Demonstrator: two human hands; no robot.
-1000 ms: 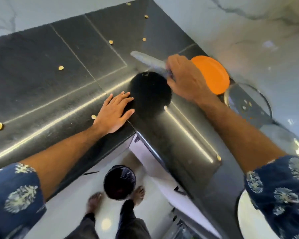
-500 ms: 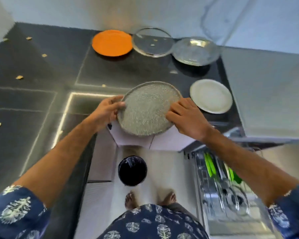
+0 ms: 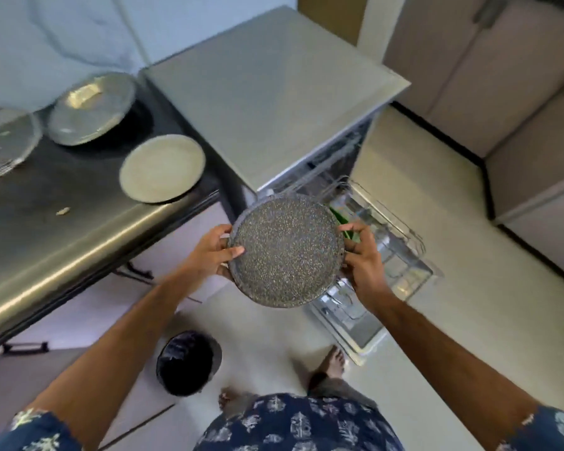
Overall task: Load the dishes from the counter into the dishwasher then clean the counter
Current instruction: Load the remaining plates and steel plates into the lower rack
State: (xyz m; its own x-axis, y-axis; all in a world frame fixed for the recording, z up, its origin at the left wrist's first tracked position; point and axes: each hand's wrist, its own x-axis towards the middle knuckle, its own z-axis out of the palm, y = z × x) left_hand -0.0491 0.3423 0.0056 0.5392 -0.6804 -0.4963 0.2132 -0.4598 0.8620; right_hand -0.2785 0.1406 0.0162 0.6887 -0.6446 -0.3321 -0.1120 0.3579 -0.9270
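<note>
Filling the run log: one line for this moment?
phase: carrying | held: speckled plate | left hand: grips rim | right hand: grips rim | over: dishwasher rack | counter: three dishes left

Three plates (image 3: pixel 162 169) lie on the counter (image 3: pixel 62 242), near its right edge; the dishwasher rack (image 3: pixel 381 252) stands right of the counter.

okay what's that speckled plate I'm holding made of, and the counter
Speckled plate: likely glazed stoneware or enamel, a dark matte face with fine pale flecks; can't tell which. Counter: looks like polished dark stone, since its front edge throws a bright glossy streak.
</note>
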